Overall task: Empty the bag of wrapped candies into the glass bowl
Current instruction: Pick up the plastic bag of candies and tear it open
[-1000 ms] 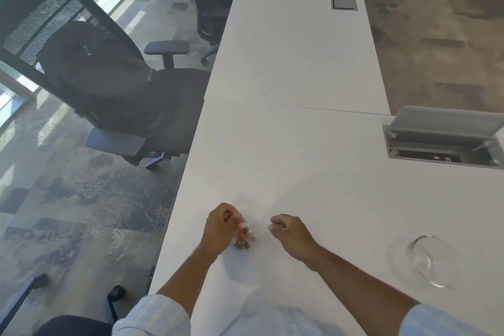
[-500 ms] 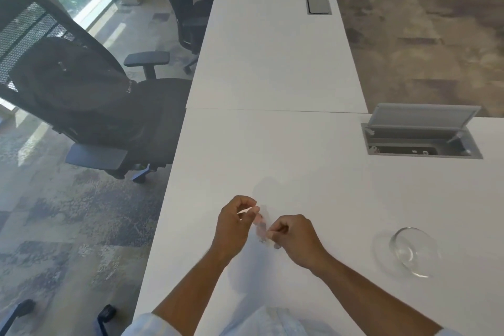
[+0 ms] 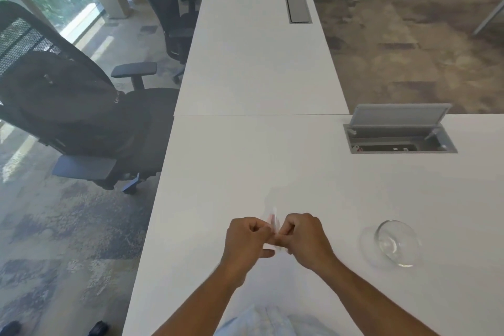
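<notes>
Two office chairs stand off the desk's left edge: the nearer office chair [image 3: 81, 106], turned half away with a dark jacket draped over its mesh back, and a second chair [image 3: 166, 8] farther back by the window. Neither plays any part in the task.

On the white desk [image 3: 245, 158], close to the person's body, the left hand [image 3: 246, 243] and the right hand [image 3: 304, 240] meet knuckle to knuckle, each curled into a pinch on the small clear bag [image 3: 273, 222]. The bag is gripped between them and held just above the desktop, with only a thin sliver of plastic and a hint of pink showing above the fingers; the candies themselves are mostly hidden by the hands. Holding the bag from both sides at once suggests the person is pulling its mouth open, so the job looks to be at the opening step, with nothing poured yet.

To the right of the hands, well apart from them, the glass bowl [image 3: 395, 243] sits on the desk, apparently empty and within easy reach of the right arm, probably set there so the bag can be swung over and tipped. Farther back on the right, an open cable hatch [image 3: 398, 133] has its lid raised.
</notes>
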Tool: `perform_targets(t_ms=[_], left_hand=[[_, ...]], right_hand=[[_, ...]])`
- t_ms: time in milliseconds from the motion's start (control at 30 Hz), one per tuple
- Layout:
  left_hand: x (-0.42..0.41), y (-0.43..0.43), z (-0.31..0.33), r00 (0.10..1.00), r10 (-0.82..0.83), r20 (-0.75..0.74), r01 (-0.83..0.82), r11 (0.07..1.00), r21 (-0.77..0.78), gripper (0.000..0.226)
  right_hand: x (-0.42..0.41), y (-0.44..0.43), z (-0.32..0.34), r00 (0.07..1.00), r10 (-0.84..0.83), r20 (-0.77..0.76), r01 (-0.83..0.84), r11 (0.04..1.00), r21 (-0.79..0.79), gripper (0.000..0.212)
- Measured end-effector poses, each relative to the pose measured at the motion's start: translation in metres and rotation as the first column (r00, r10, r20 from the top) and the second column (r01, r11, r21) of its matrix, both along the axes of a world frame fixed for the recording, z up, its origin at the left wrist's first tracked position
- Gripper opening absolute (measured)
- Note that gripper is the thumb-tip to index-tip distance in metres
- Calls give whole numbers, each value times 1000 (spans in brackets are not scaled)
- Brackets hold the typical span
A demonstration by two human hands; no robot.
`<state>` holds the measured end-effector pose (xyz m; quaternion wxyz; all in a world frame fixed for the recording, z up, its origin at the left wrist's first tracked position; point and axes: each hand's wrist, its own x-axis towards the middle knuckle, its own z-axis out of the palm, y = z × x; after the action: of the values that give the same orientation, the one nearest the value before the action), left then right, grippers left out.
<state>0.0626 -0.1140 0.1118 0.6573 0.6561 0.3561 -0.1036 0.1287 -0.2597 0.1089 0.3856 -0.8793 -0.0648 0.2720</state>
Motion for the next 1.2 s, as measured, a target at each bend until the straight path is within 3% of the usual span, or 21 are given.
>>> perform_targets(t_ms=[233, 367, 467, 567, 800, 1067, 1200], left_hand=[[-5, -4, 9, 1000, -17, -1, 16, 993, -117, 39], [-6, -1, 12, 999, 15, -32, -21, 979, -201, 21], [-6, 2, 13, 998, 49, -39, -57, 967, -247, 20], [-6, 5, 15, 998, 56, -33, -62, 971, -231, 19], [-4, 10, 14, 1000, 18, 26, -13, 982, -191, 22], [-3, 13, 14, 989, -124, 83, 124, 992, 1, 24], [1, 17, 15, 977, -202, 64, 200, 979, 42, 14]], right_hand=[[-13, -2, 3, 994, 73, 84, -72, 997, -15, 38], [-16, -4, 7, 976, 156, 152, -146, 987, -71, 14], [-20, -3, 10, 970, 163, 183, -155, 986, -56, 9], [-22, -3, 13, 973, 101, 206, -105, 994, 10, 12], [-18, -2, 21, 995, 14, 100, -26, 992, 122, 7], [-13, -4, 20, 995, -20, 99, 10, 996, 93, 19], [-13, -5, 17, 991, -61, 119, 50, 995, 91, 19]])
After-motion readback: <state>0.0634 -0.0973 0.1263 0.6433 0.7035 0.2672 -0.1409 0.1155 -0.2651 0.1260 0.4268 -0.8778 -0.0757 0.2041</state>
